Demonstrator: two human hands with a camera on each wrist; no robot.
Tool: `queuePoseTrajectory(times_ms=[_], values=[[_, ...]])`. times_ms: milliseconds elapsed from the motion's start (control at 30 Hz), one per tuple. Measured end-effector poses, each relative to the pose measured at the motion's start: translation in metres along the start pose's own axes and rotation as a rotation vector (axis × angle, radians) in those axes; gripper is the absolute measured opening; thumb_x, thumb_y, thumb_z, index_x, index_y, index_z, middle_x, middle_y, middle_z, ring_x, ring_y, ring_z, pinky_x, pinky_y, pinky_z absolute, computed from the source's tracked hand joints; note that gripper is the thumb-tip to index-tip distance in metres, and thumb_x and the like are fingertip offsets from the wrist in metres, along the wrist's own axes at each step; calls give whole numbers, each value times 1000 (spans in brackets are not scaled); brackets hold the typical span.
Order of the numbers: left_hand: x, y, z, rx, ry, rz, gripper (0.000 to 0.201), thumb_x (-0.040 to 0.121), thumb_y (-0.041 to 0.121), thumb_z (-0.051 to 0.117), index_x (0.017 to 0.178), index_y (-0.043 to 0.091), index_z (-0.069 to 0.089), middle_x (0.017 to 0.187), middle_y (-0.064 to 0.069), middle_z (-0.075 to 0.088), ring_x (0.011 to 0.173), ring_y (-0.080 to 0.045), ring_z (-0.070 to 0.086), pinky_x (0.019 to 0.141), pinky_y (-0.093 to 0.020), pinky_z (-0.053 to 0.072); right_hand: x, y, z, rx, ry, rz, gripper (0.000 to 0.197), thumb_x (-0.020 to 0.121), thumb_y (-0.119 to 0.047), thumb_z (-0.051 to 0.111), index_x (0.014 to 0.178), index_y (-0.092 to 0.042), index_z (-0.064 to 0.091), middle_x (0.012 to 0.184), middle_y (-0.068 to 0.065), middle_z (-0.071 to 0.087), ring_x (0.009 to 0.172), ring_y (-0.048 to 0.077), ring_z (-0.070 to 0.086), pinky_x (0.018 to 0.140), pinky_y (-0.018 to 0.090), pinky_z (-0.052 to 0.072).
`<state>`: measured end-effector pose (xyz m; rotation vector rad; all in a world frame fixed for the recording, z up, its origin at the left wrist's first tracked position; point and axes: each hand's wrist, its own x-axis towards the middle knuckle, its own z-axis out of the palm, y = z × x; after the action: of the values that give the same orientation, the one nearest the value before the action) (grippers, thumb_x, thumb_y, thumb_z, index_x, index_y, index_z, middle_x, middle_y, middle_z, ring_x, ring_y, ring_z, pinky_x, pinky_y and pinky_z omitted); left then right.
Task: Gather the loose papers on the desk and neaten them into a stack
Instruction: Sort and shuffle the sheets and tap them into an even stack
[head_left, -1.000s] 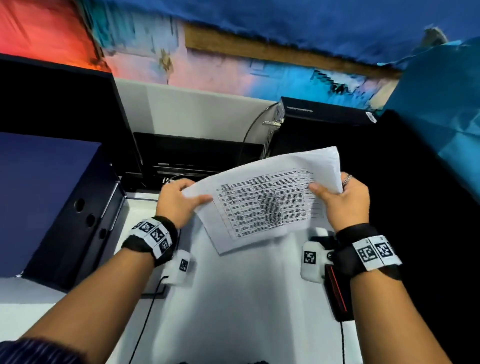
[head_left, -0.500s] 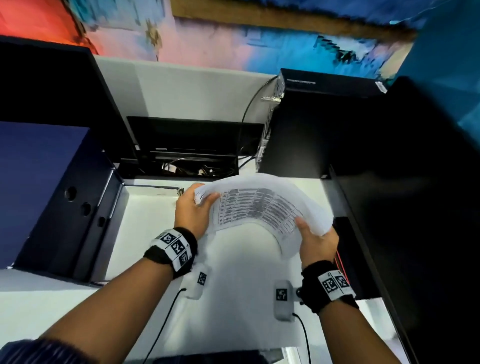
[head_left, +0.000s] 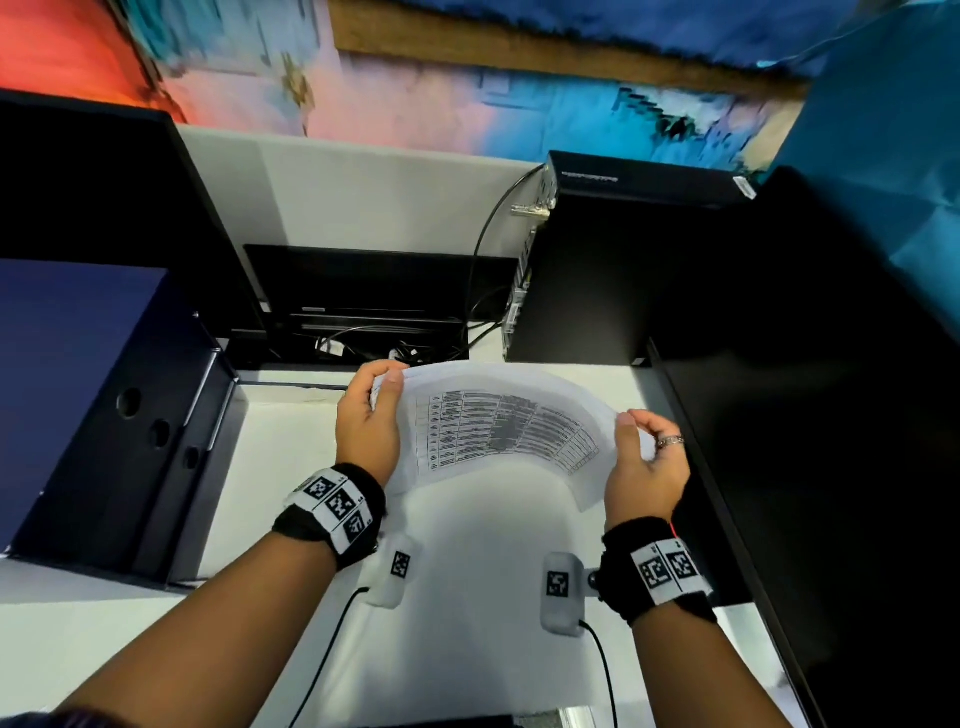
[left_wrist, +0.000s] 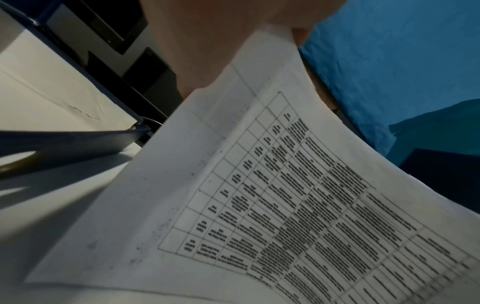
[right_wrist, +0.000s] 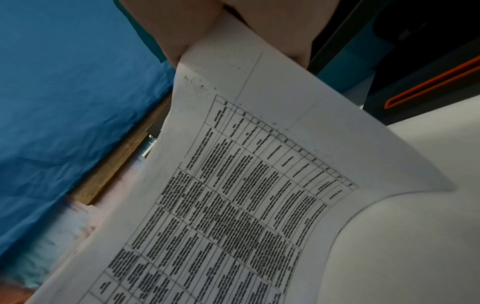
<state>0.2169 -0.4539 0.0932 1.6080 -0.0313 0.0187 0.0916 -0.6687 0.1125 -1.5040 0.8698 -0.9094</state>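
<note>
A sheaf of white papers with a printed table on top arches upward over the white desk. My left hand grips its left edge, thumb on top. My right hand, a ring on one finger, grips its right edge. The left wrist view has the papers running out from under my thumb. In the right wrist view the papers are pinched between my thumb and fingers. How many sheets there are cannot be told.
A dark blue box stands on the left. A black computer case with cables stands at the back right, and a black panel runs along the right. A black monitor base sits at the back.
The sheaf has gone from held flat and raised to bowed upward low over the desk. Both hands came down, and the right hand shifted out to the right edge.
</note>
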Motion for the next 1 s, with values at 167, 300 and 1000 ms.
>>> queuePoseTrajectory(times_ms=[167,300,1000], values=[[7,8,-3,-4,-5,-15,21,96,23,49,92,29,69,91,15,67,87,-9,61,84,-36,50,3,1,-2,-227,-179,-27,49,72,-24,85,115,-30,62,114,-12,60,109,10,58,98,28,47],[17,12,-11,384,-190,82,20,89,23,69,109,27,68,109,10,69,99,-8,63,91,-30,52,11,1,-8,-680,-260,-157,34,79,-29,79,108,-16,68,110,-3,65,105,19,61,91,26,48],[23,33,-27,871,-396,391,17,80,32,76,94,29,68,83,8,71,80,-20,67,70,-33,53,-3,-48,56,-1261,-740,-694,20,90,-36,61,108,-26,61,99,-2,70,98,25,64,83,34,41]])
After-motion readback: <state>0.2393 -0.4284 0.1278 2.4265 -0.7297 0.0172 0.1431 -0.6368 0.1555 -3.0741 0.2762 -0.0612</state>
